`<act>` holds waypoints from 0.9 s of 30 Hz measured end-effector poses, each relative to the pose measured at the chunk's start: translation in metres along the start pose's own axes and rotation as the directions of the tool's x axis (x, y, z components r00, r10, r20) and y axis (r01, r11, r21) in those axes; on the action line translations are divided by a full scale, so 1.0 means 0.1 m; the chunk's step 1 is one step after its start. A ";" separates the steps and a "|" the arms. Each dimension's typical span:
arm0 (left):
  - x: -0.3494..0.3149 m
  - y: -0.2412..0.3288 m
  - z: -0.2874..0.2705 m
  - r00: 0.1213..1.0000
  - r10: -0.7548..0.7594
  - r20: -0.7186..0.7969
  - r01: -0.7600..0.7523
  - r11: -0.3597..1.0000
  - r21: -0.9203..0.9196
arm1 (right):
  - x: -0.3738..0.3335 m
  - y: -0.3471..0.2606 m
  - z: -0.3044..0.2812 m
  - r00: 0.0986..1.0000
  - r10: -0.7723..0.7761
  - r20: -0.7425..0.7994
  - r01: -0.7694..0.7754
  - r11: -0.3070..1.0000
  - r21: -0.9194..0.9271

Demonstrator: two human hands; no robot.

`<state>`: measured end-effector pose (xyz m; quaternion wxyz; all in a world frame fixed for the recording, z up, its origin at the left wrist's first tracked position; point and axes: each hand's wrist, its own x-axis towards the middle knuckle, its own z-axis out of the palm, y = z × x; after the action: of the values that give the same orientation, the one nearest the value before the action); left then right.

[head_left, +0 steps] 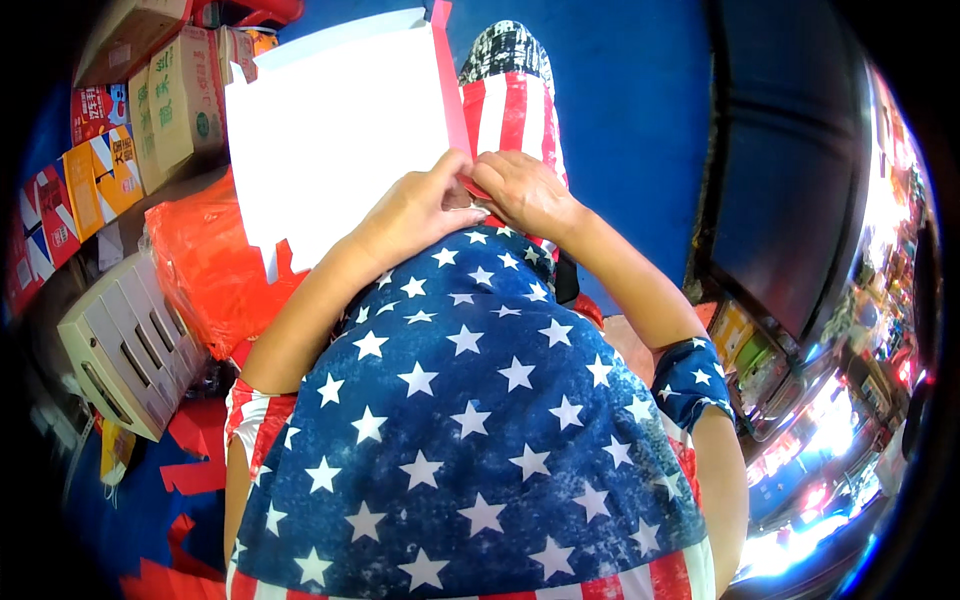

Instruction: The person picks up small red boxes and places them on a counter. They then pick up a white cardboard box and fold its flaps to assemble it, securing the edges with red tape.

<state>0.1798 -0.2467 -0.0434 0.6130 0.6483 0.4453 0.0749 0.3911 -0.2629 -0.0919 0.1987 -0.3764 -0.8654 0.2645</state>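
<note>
A large white cardboard sheet (pixel 340 140) with a red strip (pixel 447 90) along its right edge lies over my lap, notched at its lower left corner. My left hand (pixel 428 208) is closed at the sheet's lower right corner, its thumb and fingers pinching near the red strip's end. Close beside it, my right hand (pixel 528 193) has its fingers bent over the same red corner, pressing against it. The fingertips of both hands nearly meet, and they partly hide the bit of red card between them.
Cardboard boxes (pixel 180 105) are stacked at the far left, above a red plastic bag (pixel 215 265) and a beige drawer unit (pixel 135 345). Red scraps (pixel 195 450) lie on the blue floor (pixel 625 90). A dark panel (pixel 790 170) stands at the right.
</note>
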 end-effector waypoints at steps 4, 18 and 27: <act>0.06 -0.48 0.01 0.988 -0.126 -0.085 0.095 0.950 -0.297 | 0.09 -0.05 0.08 0.998 0.015 0.065 -0.011 0.998 -0.057; 0.16 -0.43 0.12 0.982 -0.168 -0.081 0.141 0.955 -0.262 | 0.06 -0.09 -0.02 0.994 0.022 0.107 -0.022 1.000 0.001; 0.29 -0.62 -0.05 0.949 -0.308 0.066 0.306 0.854 -0.420 | 0.09 -0.05 0.25 0.981 0.184 -0.055 -0.187 0.982 -0.039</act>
<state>0.1636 -0.2322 -0.1088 0.7425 0.4197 0.5170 0.0726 0.3686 -0.2665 -0.1068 0.1869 -0.4664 -0.8268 0.2528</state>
